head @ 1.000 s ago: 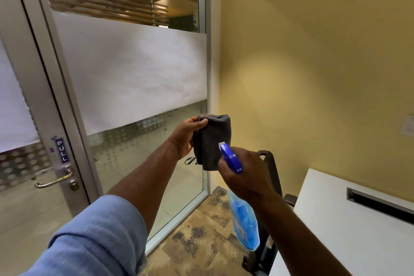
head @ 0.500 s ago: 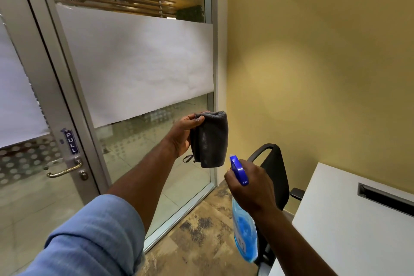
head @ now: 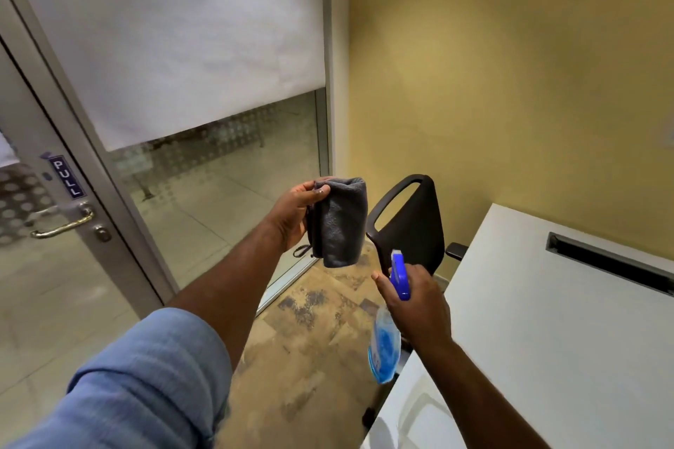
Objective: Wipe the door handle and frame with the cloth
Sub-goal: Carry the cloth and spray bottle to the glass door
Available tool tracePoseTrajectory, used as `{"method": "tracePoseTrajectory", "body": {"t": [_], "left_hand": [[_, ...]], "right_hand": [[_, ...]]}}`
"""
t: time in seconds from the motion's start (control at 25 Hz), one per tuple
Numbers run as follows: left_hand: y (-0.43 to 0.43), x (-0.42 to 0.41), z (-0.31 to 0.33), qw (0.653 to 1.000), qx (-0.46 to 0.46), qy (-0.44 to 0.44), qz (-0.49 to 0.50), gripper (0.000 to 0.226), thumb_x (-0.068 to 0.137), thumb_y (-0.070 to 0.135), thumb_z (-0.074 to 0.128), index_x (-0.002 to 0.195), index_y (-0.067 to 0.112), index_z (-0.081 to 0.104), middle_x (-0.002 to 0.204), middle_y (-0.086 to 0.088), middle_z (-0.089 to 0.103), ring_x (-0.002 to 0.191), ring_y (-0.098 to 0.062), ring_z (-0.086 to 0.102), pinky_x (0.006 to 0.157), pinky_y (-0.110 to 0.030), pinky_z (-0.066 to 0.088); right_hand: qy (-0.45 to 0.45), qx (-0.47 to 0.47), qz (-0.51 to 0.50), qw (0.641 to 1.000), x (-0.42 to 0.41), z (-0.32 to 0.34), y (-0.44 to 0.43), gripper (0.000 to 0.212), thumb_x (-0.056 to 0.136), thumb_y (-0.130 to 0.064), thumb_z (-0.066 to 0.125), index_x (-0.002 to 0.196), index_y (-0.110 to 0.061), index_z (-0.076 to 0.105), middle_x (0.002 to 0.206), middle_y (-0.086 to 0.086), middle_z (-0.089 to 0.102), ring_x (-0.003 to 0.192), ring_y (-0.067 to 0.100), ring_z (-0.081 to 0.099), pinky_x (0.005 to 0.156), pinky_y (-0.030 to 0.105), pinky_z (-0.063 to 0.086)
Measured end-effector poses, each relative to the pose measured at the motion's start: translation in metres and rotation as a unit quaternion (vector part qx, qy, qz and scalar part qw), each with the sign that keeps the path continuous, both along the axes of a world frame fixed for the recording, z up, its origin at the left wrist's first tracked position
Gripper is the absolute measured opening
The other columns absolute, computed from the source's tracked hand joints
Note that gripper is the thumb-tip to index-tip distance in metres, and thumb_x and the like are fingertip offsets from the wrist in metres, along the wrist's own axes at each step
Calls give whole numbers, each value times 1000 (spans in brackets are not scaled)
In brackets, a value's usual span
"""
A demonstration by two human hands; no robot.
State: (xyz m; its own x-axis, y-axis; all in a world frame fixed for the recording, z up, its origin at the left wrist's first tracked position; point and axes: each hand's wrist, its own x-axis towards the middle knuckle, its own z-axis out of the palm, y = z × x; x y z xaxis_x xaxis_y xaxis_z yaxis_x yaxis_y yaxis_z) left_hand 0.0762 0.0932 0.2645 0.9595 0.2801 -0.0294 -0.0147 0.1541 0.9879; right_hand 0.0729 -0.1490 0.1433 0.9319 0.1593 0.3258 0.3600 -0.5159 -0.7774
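Note:
My left hand holds a folded dark grey cloth upright in the middle of the view, well right of the door. My right hand grips a spray bottle of blue liquid by its blue trigger head, nozzle pointing up toward the cloth a short way below it. The brass door handle sits at the far left on the glass door, under a blue PULL label. The grey metal door frame runs diagonally beside it.
A black office chair stands behind my hands against the yellow wall. A white desk with a cable slot fills the lower right. A frosted glass panel is right of the door; patterned carpet below.
The view has tilted downward and both hands sit lower in it. The spray bottle has dropped away from the cloth, leaving a wider gap between the two.

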Motion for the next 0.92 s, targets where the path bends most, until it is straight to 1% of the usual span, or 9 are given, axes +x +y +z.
{"method": "tracePoseTrajectory", "body": {"t": [0.12, 0.2, 0.28, 0.44, 0.56, 0.64, 0.76, 0.84, 0.92], "left_hand": [[-13, -5, -22, 1000, -11, 18, -7, 39, 104, 7, 53, 141, -3, 59, 113, -11, 68, 98, -20, 64, 80, -28, 56], [-16, -11, -34, 1000, -19, 23, -6, 39, 104, 7, 52, 141, -4, 58, 109, -9, 69, 92, -17, 66, 75, -24, 59], [-15, -16, -45, 999, -26, 28, 1, 39, 105, 7, 52, 141, -3, 58, 110, -9, 68, 95, -18, 66, 80, -27, 58], [-11, -23, -68, 999, -36, 40, 1, 37, 105, 7, 51, 140, -1, 59, 107, -8, 70, 96, -19, 66, 82, -29, 55], [-11, -22, -80, 998, -40, 47, -4, 38, 105, 7, 50, 141, 0, 59, 108, -7, 70, 99, -20, 65, 82, -29, 55], [-12, -20, -83, 998, -39, 49, -7, 39, 106, 8, 50, 142, -1, 58, 111, -9, 68, 102, -22, 64, 83, -30, 54], [-11, -16, -84, 998, -39, 51, -6, 38, 106, 9, 51, 142, -1, 58, 115, -10, 67, 106, -24, 63, 87, -32, 54], [-8, -13, -83, 998, -36, 49, -7, 38, 106, 9, 52, 142, -1, 58, 115, -11, 67, 107, -24, 63, 87, -32, 54], [-6, -10, -84, 998, -34, 48, -6, 38, 105, 10, 52, 142, -1, 59, 119, -13, 66, 109, -26, 62, 87, -32, 53]], "right_hand": [[57, -25, -26, 998, -4, -50, -32, 50, 81, -65, 66, 104, -22, 57, 87, -4, 62, 74, 16, 64, 69, 22, 54], [85, -23, -55, 995, -9, -79, -51, 46, 82, -63, 65, 100, -23, 56, 82, -3, 62, 71, 15, 63, 64, 20, 51], [98, -18, -106, 989, -13, -96, -67, 38, 86, -58, 65, 99, -25, 52, 83, -2, 64, 70, 16, 62, 61, 19, 47], [86, -29, -193, 977, -17, -118, -94, 37, 89, -50, 68, 104, -19, 55, 87, 4, 65, 75, 20, 64, 65, 29, 51], [110, -60, -198, 972, -24, -132, -113, 34, 89, -48, 70, 97, -19, 55, 82, 2, 64, 72, 21, 64, 66, 33, 55], [133, -85, -195, 968, -34, -148, -123, 34, 89, -45, 71, 97, -16, 56, 82, 5, 66, 71, 24, 65, 65, 31, 50], [127, -90, -201, 967, -47, -167, -134, 34, 88, -41, 73, 102, -14, 57, 86, 8, 68, 75, 27, 66, 64, 28, 41], [120, -91, -202, 968, -50, -170, -138, 48, 84, -40, 78, 117, -14, 56, 101, 11, 69, 86, 29, 68, 67, 30, 48], [112, -95, -203, 968, -52, -169, -141, 74, 76, -40, 85, 134, -16, 47, 118, 11, 63, 102, 31, 66, 72, 38, 59]]}}
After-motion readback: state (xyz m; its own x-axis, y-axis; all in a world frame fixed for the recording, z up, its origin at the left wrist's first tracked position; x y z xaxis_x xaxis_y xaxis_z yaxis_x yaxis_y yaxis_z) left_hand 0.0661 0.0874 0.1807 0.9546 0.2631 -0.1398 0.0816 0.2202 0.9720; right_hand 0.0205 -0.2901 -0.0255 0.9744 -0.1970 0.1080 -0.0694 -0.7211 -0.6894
